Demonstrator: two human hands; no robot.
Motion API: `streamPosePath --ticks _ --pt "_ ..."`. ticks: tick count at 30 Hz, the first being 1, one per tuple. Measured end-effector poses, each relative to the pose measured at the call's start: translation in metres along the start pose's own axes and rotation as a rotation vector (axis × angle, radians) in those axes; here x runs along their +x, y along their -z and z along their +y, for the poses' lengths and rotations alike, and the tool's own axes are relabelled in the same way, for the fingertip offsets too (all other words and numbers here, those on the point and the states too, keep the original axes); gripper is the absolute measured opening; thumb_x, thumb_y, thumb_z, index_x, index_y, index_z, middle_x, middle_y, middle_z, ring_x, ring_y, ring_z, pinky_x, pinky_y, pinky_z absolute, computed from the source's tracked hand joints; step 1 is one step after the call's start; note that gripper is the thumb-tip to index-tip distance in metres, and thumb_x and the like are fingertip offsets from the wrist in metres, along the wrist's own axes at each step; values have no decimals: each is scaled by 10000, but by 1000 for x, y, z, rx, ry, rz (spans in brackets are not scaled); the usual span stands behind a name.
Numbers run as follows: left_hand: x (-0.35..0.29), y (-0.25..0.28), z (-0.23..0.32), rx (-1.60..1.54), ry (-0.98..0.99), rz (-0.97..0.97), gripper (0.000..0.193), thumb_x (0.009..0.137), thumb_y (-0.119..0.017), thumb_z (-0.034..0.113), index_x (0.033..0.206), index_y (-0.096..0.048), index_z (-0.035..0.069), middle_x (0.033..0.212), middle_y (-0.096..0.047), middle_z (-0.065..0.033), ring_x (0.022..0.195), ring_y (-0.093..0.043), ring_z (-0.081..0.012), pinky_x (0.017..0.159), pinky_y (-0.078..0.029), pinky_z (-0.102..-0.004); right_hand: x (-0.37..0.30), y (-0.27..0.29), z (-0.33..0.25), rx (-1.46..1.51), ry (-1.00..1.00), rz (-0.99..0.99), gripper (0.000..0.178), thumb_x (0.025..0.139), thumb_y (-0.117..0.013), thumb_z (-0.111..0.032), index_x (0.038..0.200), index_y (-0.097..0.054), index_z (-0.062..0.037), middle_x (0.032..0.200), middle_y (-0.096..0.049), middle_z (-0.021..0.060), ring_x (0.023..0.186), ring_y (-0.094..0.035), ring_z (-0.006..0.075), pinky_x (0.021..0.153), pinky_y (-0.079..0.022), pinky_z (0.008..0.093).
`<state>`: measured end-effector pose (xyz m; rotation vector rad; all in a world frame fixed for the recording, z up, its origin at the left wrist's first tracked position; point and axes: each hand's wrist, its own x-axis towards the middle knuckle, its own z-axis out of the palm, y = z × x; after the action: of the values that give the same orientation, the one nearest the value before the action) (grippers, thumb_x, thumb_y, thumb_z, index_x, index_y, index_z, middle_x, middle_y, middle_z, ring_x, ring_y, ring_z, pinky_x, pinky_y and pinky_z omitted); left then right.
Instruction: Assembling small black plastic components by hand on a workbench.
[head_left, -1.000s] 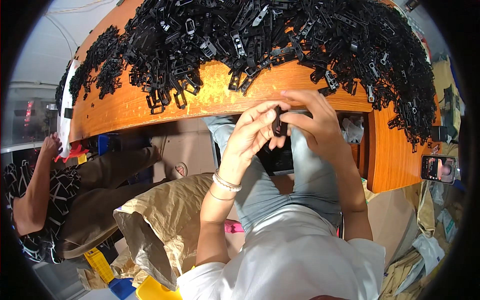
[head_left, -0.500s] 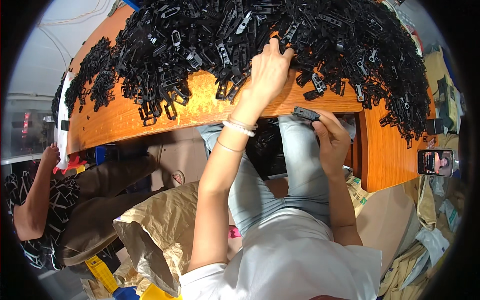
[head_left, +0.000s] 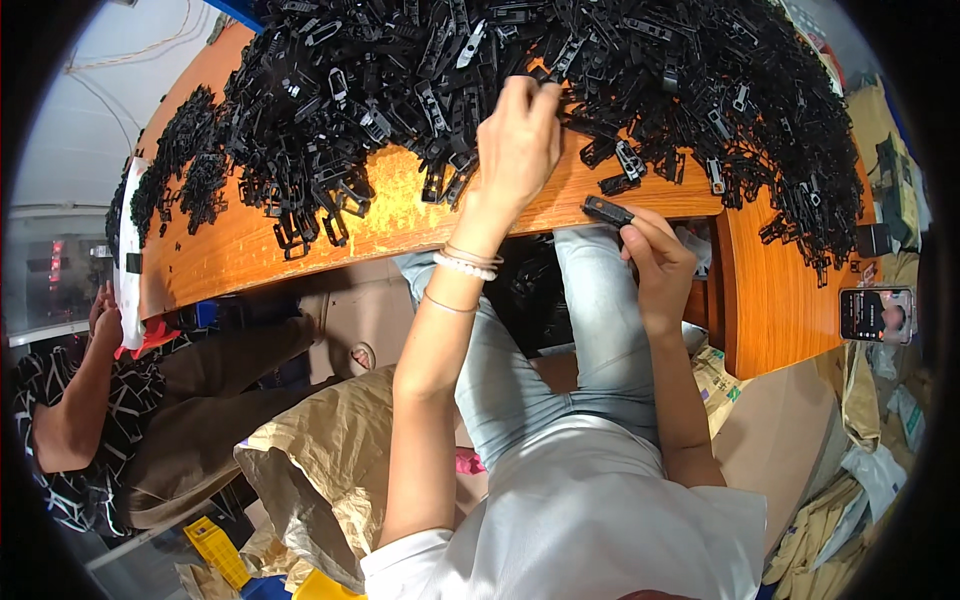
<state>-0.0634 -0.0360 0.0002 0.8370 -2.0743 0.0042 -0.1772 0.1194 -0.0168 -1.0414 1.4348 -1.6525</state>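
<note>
A big heap of small black plastic parts covers the far side of the wooden table. At the heap's near edge is my left hand, its fingers curled together and pointing down; what they hold, if anything, is hidden. My right hand is at the table's front edge, over my lap. Between its thumb and fingers it grips a narrow, oblong black plastic piece, tilted with its free end toward the upper left. A few loose parts lie between the heap and that piece.
To the left another person's arm reaches to the table end. A brown paper sack stands left of my lap. A phone with a lit screen is at the right edge, with bags and sacks below it.
My left hand has drawn slightly back toward me, and its fingers have curled in. My right hand still holds the black piece, turned a little. The whole view has shifted slightly.
</note>
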Motion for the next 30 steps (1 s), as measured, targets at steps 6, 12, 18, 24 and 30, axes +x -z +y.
streamPosePath --ticks 6,12,18,24,30 --pt "-23 33 25 -851 609 115 167 827 -464 -34 948 -577 -54 804 -610 -88 552 -573 -93 445 -412 -164 8 3 -14 -8 20 102 195 797 -554 -44 957 -611 52 875 -604 63 600 -462 57 538 -361 165" --pt "-47 50 27 -1017 623 -71 169 835 -474 -22 941 -605 -27 819 -611 -74 694 -619 -112 480 -408 -165 22 4 -31 204 -208 5 201 814 -546 -116 893 -607 59 723 -621 93 559 -495 65 508 -358 160" --pt "-47 67 33 -872 434 -165 197 799 -488 -56 937 -621 -9 820 -616 -63 723 -573 -93 622 -447 -202 23 -7 -43 142 -286 -88 183 807 -551 -106 861 -598 63 654 -606 84 544 -510 76 513 -372 165" --pt "-54 68 40 -1237 803 -238 239 808 -474 -66 1034 -550 -51 874 -614 -98 753 -614 -161 692 -502 -251 18 -14 -44 42 -227 -35 131 790 -571 -54 854 -603 56 665 -612 84 567 -531 69 527 -383 163" --pt "-59 67 55 -1261 972 -332 159 765 -629 35 908 -577 -10 808 -606 -29 643 -506 -40 531 -416 -193 10 -11 -30 -62 -61 -144 120 773 -588 -9 879 -600 45 703 -610 69 609 -561 77 532 -393 155"
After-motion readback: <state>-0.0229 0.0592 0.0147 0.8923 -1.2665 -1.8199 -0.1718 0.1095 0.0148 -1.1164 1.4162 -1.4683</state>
